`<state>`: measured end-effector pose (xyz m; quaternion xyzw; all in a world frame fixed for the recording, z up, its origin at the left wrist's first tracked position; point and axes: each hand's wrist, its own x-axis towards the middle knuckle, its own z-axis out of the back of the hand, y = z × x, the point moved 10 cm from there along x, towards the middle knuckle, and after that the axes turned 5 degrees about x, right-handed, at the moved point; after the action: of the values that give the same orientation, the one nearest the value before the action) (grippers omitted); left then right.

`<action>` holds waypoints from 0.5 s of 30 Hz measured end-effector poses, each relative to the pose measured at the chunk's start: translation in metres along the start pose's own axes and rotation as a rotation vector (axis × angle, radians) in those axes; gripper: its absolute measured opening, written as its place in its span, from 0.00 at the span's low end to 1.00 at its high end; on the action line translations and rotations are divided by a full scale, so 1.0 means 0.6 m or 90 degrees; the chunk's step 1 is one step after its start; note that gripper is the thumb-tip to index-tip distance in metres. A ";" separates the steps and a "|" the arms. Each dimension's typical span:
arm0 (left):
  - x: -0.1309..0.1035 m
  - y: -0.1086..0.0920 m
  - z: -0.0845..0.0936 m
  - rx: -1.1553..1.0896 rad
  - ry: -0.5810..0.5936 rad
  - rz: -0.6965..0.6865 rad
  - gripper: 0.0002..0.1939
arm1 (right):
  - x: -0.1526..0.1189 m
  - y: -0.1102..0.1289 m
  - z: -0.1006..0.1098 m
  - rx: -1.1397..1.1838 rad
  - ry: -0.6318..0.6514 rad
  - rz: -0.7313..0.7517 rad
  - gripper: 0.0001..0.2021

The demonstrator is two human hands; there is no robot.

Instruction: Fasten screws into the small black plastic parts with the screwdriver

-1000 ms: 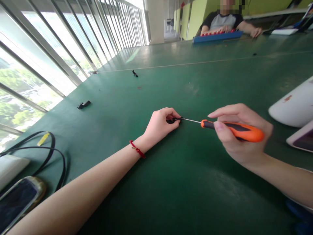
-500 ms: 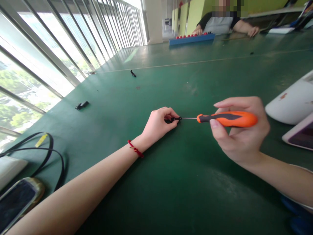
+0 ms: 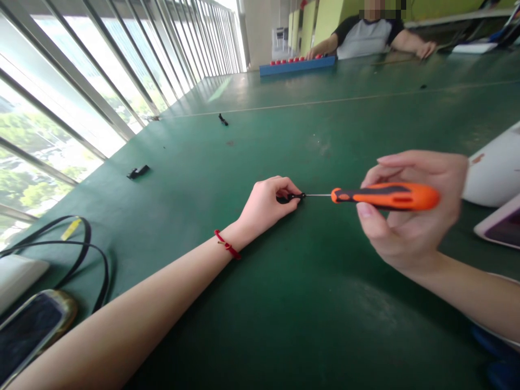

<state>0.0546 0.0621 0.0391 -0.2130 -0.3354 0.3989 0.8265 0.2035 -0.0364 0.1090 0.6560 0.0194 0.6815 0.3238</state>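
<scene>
Thumb and fingertips of the person's left hand point(image 3: 264, 203) pinch a small, slim, black, plastic-looking part point(image 3: 292, 196), whose end pokes out just past the fingertips, low over the smooth green tabletop point(image 3: 260, 303). To the right of that pinch, the right hand point(image 3: 426, 233) holds an orange-and-black, bulbous-handled screwdriver point(image 3: 385, 196) with a thin metal shaft; the thumb bears on the handle from below, while the forefinger is raised clear of it. The shaft points straight at the part and its tip seems to meet the protruding end, though whether it is seated in anything is too small to tell.

The likeliest trouble is a slip: with the part so small, turning force could twist it out of the pinch. Should the lightly held handle tilt, the tip could skid off toward the left fingertips, which lie right beside it. Too hard a push along the shaft might drive the part back toward the palm.
</scene>
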 end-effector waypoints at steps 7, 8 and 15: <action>0.000 0.001 -0.002 0.007 0.008 0.006 0.05 | -0.005 0.001 -0.017 -0.076 0.080 -0.012 0.06; 0.000 0.001 -0.002 0.007 0.007 0.006 0.05 | -0.004 0.002 -0.012 -0.074 0.058 -0.006 0.08; 0.001 0.001 -0.001 0.001 0.005 0.004 0.05 | 0.000 -0.003 -0.016 -0.009 0.072 -0.007 0.19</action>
<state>0.0551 0.0627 0.0382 -0.2151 -0.3314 0.4006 0.8267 0.1958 -0.0311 0.1067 0.6139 0.0364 0.7158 0.3307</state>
